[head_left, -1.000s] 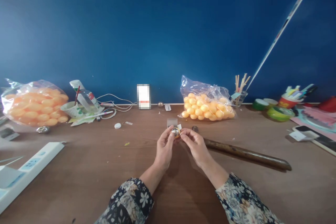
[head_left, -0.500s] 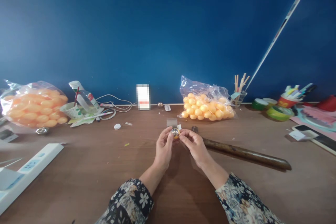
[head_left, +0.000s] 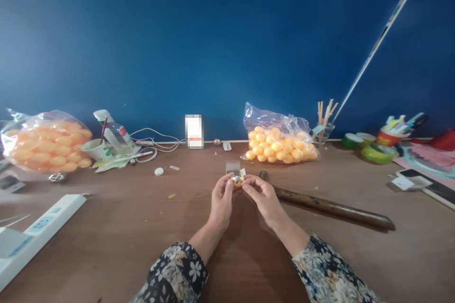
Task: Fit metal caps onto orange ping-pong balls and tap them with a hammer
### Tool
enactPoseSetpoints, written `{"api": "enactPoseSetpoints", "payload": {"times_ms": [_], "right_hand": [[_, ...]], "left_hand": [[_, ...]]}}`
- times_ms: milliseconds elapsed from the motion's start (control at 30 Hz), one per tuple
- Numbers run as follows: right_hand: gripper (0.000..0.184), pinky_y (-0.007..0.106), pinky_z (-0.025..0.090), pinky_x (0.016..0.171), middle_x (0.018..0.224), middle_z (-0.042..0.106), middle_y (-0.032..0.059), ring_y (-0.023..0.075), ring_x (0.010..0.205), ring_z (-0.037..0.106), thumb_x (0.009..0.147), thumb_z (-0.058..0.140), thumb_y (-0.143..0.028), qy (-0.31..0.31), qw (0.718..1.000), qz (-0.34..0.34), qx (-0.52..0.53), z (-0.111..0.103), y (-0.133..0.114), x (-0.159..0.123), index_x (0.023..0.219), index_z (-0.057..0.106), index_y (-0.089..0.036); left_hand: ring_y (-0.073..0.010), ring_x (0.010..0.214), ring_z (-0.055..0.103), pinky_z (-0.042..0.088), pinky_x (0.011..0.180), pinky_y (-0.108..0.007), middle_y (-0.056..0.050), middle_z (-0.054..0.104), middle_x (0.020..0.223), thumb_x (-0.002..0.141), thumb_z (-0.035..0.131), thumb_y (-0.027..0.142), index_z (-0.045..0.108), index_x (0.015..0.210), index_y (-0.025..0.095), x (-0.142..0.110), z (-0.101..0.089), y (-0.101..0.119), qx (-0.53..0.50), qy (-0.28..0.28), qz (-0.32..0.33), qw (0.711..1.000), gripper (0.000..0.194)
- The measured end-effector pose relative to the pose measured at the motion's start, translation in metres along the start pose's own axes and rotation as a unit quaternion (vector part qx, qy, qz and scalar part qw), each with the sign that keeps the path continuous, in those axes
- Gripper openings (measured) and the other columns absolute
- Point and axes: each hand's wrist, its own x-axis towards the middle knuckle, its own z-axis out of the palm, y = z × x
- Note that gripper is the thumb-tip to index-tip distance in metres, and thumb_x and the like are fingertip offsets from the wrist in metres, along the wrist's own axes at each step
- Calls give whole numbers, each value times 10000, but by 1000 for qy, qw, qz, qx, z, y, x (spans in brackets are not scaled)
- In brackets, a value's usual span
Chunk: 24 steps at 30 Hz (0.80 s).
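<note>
Between my two hands, in the middle of the head view, is a small round piece with a shiny silver dome [head_left: 237, 179] and an orange-yellow edge. My left hand [head_left: 222, 196] pinches it from the left with thumb and fingers. From the right, the fingertips of my right hand [head_left: 262, 195] close on its edge. Just behind it lies a clear plastic piece [head_left: 232, 166], with a small white tab [head_left: 242, 171] next to it. A long dark wooden handle [head_left: 334, 208] rests to the right of my right hand.
Clear bags of orange balls stand at the back right [head_left: 280, 144] and far left [head_left: 46, 144]. A white power strip [head_left: 42, 227] lies at left. A bottle [head_left: 119, 135], a cup [head_left: 97, 149], tape rolls [head_left: 378, 152] and a phone [head_left: 437, 189] also surround the work area.
The silver dome has turned slightly between my fingers, and more of its shiny face shows. Both hands have stayed almost in place.
</note>
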Motion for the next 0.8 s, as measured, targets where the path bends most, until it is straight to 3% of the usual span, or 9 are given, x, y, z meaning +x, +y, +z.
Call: {"api": "enactPoseSetpoints", "payload": {"times_ms": [800], "right_hand": [[207,344,453,852,1024,611,60,208,914,578,732,704,-390,-10,999,10,36,1,2,0,730,657,-188]], "left_hand": [[-230,943,662,540,823,-356,-103,694,1045,739,692,388,629,1083,168,1,-4,-4,36,1,10,999,413]]}}
